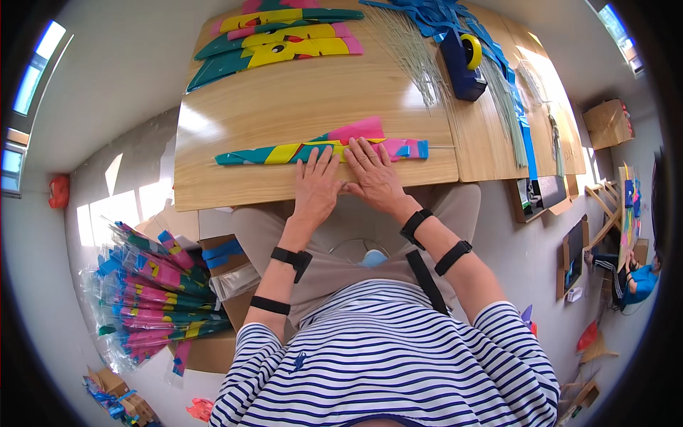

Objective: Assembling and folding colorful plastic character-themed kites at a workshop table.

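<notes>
A folded kite [284, 152] of green, yellow and pink fabric lies lengthwise across the near part of the wooden table [235, 114]. A blue piece and a thin stick show at its right end, and a pink flap stands out along its far edge. My left hand [319, 186] rests flat on the middle of the bundle, fingers stretched out. Just right of it, my right hand [374, 176] presses down with its fingers spread. The two thumbs nearly meet at the near side. Some of the fabric is hidden under my fingers.
Flat printed kite sheets [284, 50] are stacked at the far left. Thin rods [413, 53], a dark blue tape dispenser [462, 67] and blue ribbons [526, 142] lie far right. Bagged folded kites [160, 292] pile up left of my legs. A person [637, 281] sits far right.
</notes>
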Motion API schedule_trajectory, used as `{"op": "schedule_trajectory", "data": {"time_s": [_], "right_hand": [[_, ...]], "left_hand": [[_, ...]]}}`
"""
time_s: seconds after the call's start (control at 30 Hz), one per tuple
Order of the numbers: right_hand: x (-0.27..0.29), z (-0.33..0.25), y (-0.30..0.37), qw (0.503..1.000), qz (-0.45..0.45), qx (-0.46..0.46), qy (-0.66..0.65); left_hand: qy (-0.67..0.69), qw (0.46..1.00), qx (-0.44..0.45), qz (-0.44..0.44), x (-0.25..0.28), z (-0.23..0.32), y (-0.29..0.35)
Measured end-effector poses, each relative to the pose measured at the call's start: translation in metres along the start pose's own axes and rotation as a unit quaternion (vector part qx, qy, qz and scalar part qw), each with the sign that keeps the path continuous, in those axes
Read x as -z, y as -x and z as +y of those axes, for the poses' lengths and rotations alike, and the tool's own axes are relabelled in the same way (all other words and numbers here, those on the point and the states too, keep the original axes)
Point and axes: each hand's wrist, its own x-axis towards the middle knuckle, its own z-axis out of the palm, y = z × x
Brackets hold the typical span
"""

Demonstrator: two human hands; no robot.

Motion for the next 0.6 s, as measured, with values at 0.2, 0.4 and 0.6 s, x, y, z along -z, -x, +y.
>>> {"op": "schedule_trajectory", "data": {"time_s": [0.2,0.4,0.6], "right_hand": [[0.018,0.017,0.025,0.999,-0.013,-0.018,0.034],[0.042,0.050,0.060,0.990,-0.040,-0.101,0.088],[0.036,0.051,0.063,0.985,0.002,-0.132,0.111]], "left_hand": [[-0.034,0.998,0.035,-0.028,-0.004,0.009,0.000],[-0.039,0.998,0.043,-0.014,-0.011,0.008,0.001],[-0.044,0.997,0.054,-0.025,-0.009,0.013,-0.002]]}}
